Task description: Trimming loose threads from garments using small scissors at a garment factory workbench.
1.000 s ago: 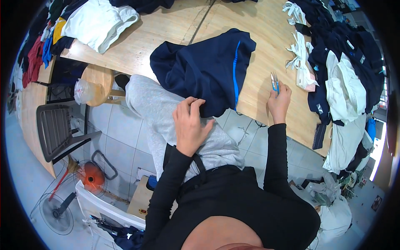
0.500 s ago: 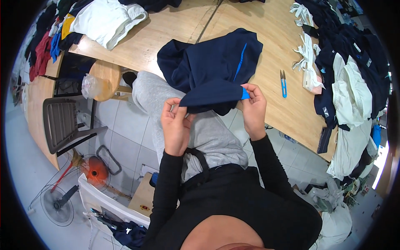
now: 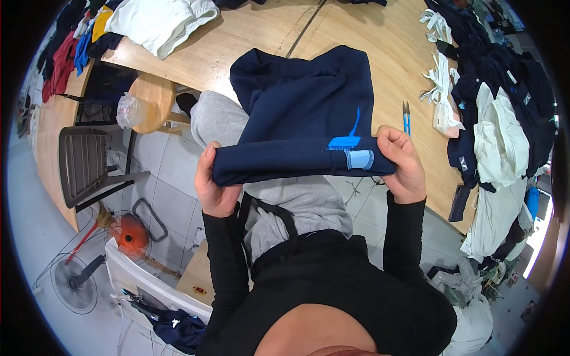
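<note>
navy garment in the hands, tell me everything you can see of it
The navy garment looks like soft knit fabric, with a bright blue stripe and patch and a pale mesh label near its folded front edge. That edge is stretched level between the left hand and the right hand, fingers curled over each end. The rest drapes back onto the wooden table, above the grey-clad lap.

Matt navy cloth garment point(image 3: 297, 113) on smooth wooden table point(image 3: 237, 53).
</note>
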Demonstrator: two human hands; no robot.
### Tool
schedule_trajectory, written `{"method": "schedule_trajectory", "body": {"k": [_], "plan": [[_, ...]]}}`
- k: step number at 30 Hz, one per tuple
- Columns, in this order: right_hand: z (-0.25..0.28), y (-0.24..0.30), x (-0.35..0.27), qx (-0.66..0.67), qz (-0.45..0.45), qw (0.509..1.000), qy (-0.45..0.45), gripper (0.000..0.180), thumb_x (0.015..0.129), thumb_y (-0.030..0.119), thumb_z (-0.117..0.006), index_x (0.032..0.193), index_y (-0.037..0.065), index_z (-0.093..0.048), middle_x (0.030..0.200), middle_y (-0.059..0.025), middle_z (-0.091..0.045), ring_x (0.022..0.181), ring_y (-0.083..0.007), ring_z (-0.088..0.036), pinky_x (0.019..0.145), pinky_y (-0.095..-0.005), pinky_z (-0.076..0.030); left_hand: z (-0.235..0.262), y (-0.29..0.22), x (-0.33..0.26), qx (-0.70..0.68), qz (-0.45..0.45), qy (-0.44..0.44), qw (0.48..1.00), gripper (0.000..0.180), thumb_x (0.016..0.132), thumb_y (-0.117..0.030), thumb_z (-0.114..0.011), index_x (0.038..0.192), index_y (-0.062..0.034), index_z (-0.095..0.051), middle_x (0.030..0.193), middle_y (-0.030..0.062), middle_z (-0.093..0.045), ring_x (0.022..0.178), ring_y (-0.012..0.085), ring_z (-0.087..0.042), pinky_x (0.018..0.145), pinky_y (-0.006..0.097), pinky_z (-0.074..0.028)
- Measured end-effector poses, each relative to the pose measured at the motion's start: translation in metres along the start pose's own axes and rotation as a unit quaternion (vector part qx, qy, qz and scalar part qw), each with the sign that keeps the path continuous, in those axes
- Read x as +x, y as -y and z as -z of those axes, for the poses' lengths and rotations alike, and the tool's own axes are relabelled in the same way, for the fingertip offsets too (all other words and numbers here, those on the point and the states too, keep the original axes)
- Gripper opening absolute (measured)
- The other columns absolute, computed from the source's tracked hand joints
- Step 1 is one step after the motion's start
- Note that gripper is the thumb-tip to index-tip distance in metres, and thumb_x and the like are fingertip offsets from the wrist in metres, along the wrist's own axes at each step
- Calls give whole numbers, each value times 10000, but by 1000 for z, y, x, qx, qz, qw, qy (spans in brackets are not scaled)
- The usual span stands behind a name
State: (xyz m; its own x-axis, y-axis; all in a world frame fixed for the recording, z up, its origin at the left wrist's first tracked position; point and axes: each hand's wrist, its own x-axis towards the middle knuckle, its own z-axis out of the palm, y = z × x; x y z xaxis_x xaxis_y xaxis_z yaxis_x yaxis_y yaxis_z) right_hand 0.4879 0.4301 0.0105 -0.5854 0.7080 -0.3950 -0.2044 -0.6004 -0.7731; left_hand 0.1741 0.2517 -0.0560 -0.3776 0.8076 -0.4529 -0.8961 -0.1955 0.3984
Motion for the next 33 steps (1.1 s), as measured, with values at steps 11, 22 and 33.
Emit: {"method": "schedule_trajectory", "body": {"k": [11, 22, 33], "plan": [[-3, 11, -10, -146, 81, 985, 41, 179, 1013, 129, -763, 908, 36, -651, 879, 49, -580, 782, -35, -489, 718, -221, -376, 18, 4, 0, -42, -3, 108, 993, 254, 1140, -310, -551, 1000, -98, -556, 874, 47, -610, 917, 216, -665, 953, 452, -549], [15, -43, 34, 237, -171, 954, -72, 354, 1176, 325, -504, 1325, 40, -652, 1285, -101, -766, 1117, -236, -764, 980, -394, -615, 40, 24, 13, -223, -12, 194, 955, 638, 1158, -84, -382, 1755, -212, -198, 1715, 181, -418, 1545, 367, -475, 1251, 605, -428], [12, -86, 57, 293, -221, 928, -67, 398, 1143, 256, -583, 1412, -38, -576, 1357, -176, -728, 1231, -288, -735, 1101, -466, -602, 24, 18, 5, 98, -100, 21, 990, 764, 1025, 80, -614, 1698, -104, -301, 1476, 125, -589, 1299, 249, -654, 1080, 350, -570]]}}
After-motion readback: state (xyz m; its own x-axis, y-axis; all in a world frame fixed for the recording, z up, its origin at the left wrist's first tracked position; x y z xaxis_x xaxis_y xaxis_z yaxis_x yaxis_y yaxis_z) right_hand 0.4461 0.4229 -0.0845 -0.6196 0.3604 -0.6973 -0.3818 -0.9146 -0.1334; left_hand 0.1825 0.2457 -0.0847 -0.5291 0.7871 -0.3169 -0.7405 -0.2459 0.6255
